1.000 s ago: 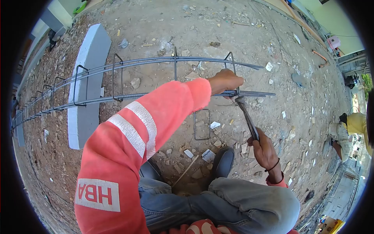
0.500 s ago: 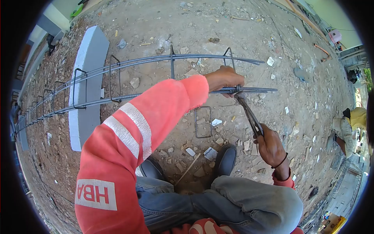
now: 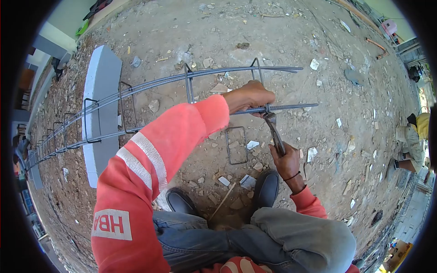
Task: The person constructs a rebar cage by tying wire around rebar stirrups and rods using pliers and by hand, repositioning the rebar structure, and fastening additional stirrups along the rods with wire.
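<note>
My left hand is closed around the near bars of the rebar cage, beside the last stirrup at the right end. In my right hand are the handles of metal pliers. The jaws of the pliers touch the near bars just right of my left hand, at the foot of that stirrup. Whatever the jaws grip is too small to make out. A loose rectangular stirrup lies on the ground below the cage.
A pale block props up the cage at the left. Stones and scraps litter the dirt ground. At the far right a person stands near metal frames. An orange pipe lies at the upper right.
The pliers have turned more upright, and my right hand has come left towards my body. My left hand stays on the near bars. The view has shifted slightly.
</note>
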A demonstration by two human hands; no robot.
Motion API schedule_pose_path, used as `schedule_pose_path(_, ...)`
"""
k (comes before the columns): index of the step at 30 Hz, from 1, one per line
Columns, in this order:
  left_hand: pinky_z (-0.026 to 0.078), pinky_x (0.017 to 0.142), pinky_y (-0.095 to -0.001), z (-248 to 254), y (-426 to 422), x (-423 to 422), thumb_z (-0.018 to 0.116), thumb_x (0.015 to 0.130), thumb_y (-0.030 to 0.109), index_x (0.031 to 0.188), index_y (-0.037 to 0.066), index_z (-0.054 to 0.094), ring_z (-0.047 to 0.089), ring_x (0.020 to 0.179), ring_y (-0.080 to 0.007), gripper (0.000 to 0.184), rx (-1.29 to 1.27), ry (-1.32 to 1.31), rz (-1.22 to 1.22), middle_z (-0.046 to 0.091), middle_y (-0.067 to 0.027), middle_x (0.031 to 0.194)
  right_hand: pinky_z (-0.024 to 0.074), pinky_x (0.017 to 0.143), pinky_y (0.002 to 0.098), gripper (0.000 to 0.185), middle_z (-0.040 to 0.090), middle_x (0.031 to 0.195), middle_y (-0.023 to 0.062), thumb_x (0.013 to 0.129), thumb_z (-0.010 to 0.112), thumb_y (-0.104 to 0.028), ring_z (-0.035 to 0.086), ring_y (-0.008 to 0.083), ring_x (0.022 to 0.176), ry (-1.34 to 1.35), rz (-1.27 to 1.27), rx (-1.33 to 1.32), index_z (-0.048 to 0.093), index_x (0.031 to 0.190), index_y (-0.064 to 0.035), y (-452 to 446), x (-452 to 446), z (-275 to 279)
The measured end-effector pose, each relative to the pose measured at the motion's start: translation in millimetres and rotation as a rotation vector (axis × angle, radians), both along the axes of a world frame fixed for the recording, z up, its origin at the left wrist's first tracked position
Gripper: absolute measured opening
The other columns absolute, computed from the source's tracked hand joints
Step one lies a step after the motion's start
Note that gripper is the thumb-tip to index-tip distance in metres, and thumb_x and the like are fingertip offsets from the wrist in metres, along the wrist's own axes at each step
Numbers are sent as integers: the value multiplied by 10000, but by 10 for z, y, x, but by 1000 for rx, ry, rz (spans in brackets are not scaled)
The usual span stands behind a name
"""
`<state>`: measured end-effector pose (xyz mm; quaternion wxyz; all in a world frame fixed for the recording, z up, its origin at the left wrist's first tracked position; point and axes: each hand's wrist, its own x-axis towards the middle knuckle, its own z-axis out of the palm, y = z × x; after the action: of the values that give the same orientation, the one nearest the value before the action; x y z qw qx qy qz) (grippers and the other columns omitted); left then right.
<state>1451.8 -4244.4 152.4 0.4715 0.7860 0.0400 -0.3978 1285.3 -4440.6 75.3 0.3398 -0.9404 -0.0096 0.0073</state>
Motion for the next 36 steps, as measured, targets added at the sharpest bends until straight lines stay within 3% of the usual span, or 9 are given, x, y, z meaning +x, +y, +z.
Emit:
schedule_pose_path(5,393,412,-319,-32,-5,26,639,723,227,688,-3,653,580,500,-146,233,-68,-4,50,643,-117,630,443,481,379,293,609,595,111,833,757,-231,568,241,480,257,94,58,581,953,-29,1,-150,469)
schedule_pose_path(7,412,419,-321,-98,-24,5,638,732,221,698,-14,655,590,508,-156,238,-80,9,56,646,-119,636,422,425,312,466,583,633,41,833,765,-228,531,149,461,617,117,819,481,1163,-64,44,-255,652)
schedule_pose_path(14,514,495,-328,-225,-6,-89,644,775,189,744,-61,639,622,547,-184,251,-224,53,110,652,-136,684,391,348,244,583,490,663,21,819,769,-188,483,89,412,1261,265,1767,358,1215,-66,-168,-334,255)
schedule_pose_path(16,511,496,-333,-301,-13,-33,650,778,195,743,-60,637,628,560,-188,258,-260,29,136,654,-143,697,443,415,260,469,541,709,53,847,720,-197,550,125,477,1183,273,1598,404,1164,-59,-161,-271,516)
schedule_pose_path(19,510,497,-339,-204,18,-18,658,782,201,737,-56,630,629,575,-194,263,-315,27,146,646,-138,697,495,628,434,334,603,815,179,891,613,-215,618,341,676,387,132,78,489,1105,9,-135,-290,777)
schedule_pose_path(24,429,450,-337,-271,12,-50,669,750,215,680,-18,598,544,537,-161,253,-314,-51,159,569,-73,616,476,623,496,233,625,789,228,899,602,-201,602,418,664,-234,127,-463,557,912,28,-182,-328,955)
schedule_pose_path(28,287,457,-373,-389,6,-54,667,694,232,616,18,542,417,551,-142,260,-248,-164,108,496,-45,611,437,464,430,249,580,552,124,931,622,-217,569,327,487,207,95,-135,567,804,-10,4,-451,715)
schedule_pose_path(30,257,471,-384,-387,-2,-94,665,680,239,602,25,527,393,567,-144,266,-206,-173,100,489,-47,622,406,395,334,296,527,563,25,945,649,-291,461,139,435,728,26,645,583,835,-25,50,-511,525)
schedule_pose_path(36,267,491,-392,-291,-25,-163,674,695,266,599,33,517,381,578,-156,298,-175,-187,96,461,-42,620,316,307,206,324,438,559,-23,935,658,-343,455,12,460,1387,554,2196,561,866,-41,104,-635,77)
